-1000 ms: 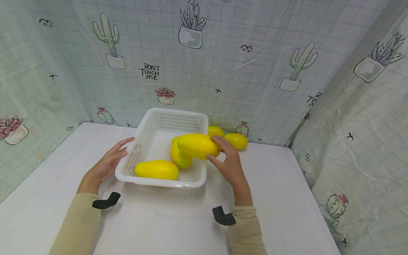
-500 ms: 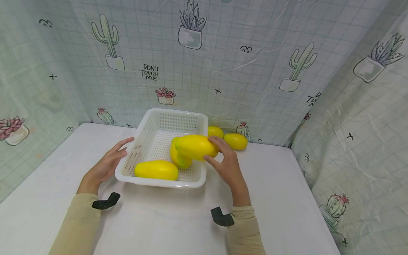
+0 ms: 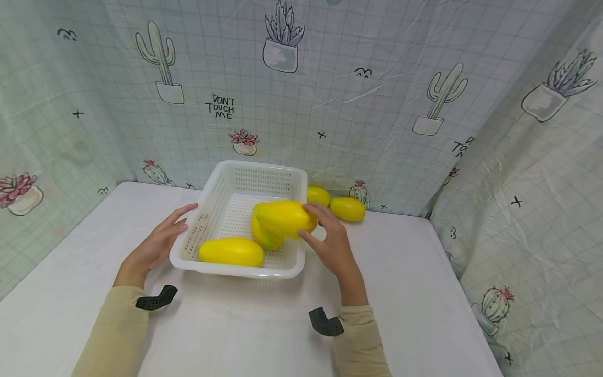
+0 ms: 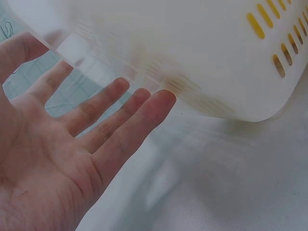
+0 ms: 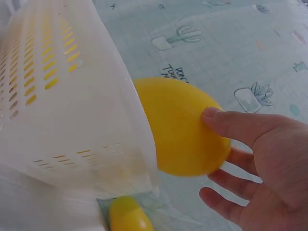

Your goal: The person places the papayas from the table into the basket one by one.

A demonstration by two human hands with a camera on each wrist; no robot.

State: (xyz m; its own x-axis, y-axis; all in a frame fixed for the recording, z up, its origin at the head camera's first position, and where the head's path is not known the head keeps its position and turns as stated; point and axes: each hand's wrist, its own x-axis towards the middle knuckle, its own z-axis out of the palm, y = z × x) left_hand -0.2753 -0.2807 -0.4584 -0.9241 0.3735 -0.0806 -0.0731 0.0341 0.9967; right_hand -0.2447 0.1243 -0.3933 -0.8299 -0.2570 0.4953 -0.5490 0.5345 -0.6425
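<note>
My right hand (image 3: 333, 248) holds a yellow papaya-like fruit (image 3: 285, 219) by its right end, thumb on the near side and fingers on the far side. The fruit lies tilted over the right part of a white perforated plastic basket (image 3: 270, 271). Beneath its left end, a second yellow fruit with a greenish end (image 3: 268, 242) rests in the basket, partly hidden. Along the near wall inside lies another yellow fruit (image 3: 231, 251). With extended fingers, my left hand (image 4: 96, 134) touches the outside of the basket's left wall.
Behind the basket's right side, two smaller yellow fruits (image 3: 347, 209) lie on the white table (image 3: 400, 272) by the back curtain (image 3: 377, 115). Patterned curtains also stand at both sides. A black wrist mount (image 3: 325, 322) sits at each forearm.
My right hand has moved slightly left and down with the fruit, bringing it further over the basket. The left hand and basket have stayed in place.
</note>
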